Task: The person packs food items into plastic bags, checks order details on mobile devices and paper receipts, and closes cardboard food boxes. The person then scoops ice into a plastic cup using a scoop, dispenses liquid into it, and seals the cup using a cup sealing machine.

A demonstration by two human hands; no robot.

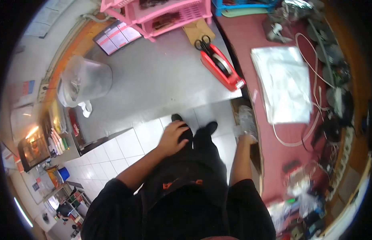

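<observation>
My left hand point(172, 140) hangs in front of my dark trousers, above the floor, with its fingers apart and nothing in them. My right hand point(246, 140) reaches to the side of the red-topped table point(282, 154), at an opening below its edge. Crumpled clear plastic point(246, 118) shows in that opening, close to the hand. The right fingers are too hidden and blurred to tell whether they grip anything. A red tape dispenser point(222, 67) lies at the corner of the metal table point(154, 80), with black-handled scissors point(203, 43) at its far end.
A stack of clear plastic bags point(282, 86) lies on the red tabletop beside a white cable point(288, 143). Pink baskets point(170, 14) stand at the back of the metal table. A translucent bin point(94, 78) stands at its left. White tiles point(126, 144) cover the floor.
</observation>
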